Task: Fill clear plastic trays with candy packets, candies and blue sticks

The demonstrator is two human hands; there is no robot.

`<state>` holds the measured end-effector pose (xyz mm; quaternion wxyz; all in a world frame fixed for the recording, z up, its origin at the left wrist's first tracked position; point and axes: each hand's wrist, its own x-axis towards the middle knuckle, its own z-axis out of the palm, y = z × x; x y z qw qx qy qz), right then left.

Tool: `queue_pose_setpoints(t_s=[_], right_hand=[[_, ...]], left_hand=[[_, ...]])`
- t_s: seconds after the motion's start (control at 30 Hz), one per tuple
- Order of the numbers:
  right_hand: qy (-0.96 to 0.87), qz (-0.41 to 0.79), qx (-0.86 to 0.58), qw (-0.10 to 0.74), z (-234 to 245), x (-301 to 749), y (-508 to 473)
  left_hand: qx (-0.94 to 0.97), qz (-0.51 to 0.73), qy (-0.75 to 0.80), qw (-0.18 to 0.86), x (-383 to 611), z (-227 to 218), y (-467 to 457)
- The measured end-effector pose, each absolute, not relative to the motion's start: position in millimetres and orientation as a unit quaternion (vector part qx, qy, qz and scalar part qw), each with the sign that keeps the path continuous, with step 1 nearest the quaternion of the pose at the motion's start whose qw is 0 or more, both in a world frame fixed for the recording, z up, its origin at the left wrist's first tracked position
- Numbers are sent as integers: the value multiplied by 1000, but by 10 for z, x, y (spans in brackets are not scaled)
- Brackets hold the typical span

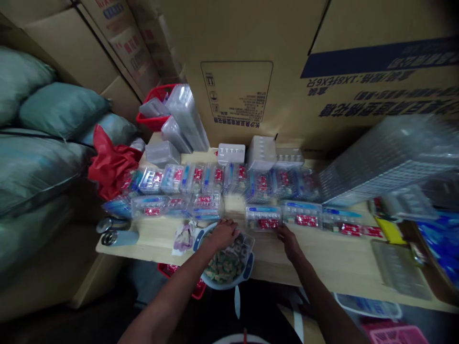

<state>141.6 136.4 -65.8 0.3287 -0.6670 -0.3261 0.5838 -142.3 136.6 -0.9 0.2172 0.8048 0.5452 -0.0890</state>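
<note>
- The one view comes from a camera worn on the person's head, so it looks from above the near edge of the wooden table (pixel 322 258).
- It faces forward and down, toward the cardboard cartons (pixel 236 95) on the far side.
- It is close: the left hand (pixel 223 234) and the right hand (pixel 289 242) enter from the near side.
</note>
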Motion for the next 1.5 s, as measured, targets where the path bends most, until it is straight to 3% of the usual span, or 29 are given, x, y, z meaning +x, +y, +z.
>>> queue_pose_setpoints(t_s=[0.23, 0.43, 0.77, 1.03, 1.3, 1.33, 1.5], right_hand=[[-373, 615, -613, 327, -542, 1207, 1549], [-412, 632, -575, 317, -454, 973, 1708], [-477, 633, -520, 318, -561, 497, 1931], [-547, 519, -577, 314, -391, 653, 1923], [-545, 313, -712, 313, 88, 1886, 1817], [-550, 284, -726, 299, 91, 2029, 1850], [-632, 139, -761, 51, -136, 2293, 1929]], left_hand=[[726, -24, 674, 134, -1084, 189, 1439], [804, -18, 570, 167, -883, 126, 1340], [768, -52, 628, 117, -941, -97, 1291], [786, -54, 605, 116, -870, -112, 1471], [757, -63, 634, 142, -952, -77, 1479], [755, -67, 636, 141, -975, -76, 1480], [774, -57, 617, 129, -1041, -84, 1445]])
